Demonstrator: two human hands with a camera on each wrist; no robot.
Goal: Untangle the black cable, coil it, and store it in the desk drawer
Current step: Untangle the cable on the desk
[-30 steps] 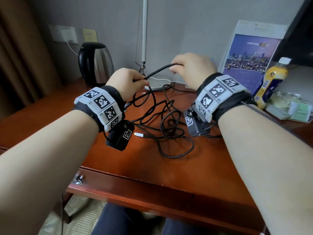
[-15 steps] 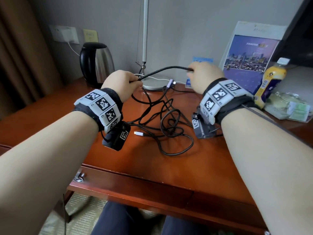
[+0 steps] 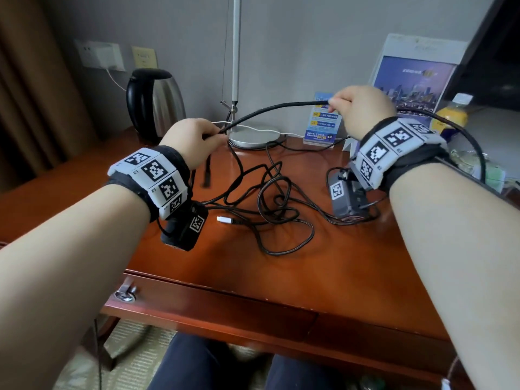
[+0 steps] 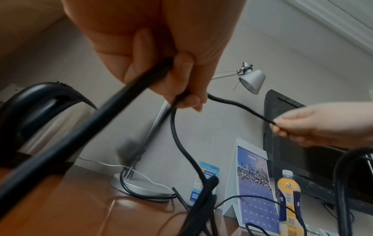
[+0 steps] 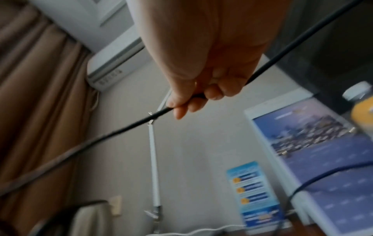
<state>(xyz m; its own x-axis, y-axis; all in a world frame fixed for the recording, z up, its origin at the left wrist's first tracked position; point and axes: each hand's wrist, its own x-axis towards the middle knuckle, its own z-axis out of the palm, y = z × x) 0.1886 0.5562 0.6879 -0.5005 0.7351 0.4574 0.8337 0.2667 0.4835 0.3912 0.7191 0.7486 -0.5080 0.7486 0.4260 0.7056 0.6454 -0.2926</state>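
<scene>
A black cable [image 3: 270, 108] stretches in an arc above the desk between my two hands. My left hand [image 3: 194, 142] grips it with curled fingers [image 4: 181, 76], and a black plug end [image 3: 207, 173] dangles below that hand. My right hand [image 3: 363, 111] pinches the cable [image 5: 161, 112] higher up and further right. The rest of the cable lies as a tangled heap [image 3: 270, 201] on the red-brown desk [image 3: 323, 266], with a silver connector [image 3: 224, 220] at the heap's left. The drawer front [image 3: 211, 302] below the desk edge is closed.
A steel kettle [image 3: 154, 102] stands at the back left. A lamp base [image 3: 253, 136] with its pole sits behind the heap, and a white wire crosses it. A blue card [image 3: 323, 122], a standing calendar [image 3: 410, 83] and a yellow bottle [image 3: 453, 114] line the back right.
My right hand has drawn the cable up and to the right, so the span between my hands is longer. The plug end now hangs free below my left hand.
</scene>
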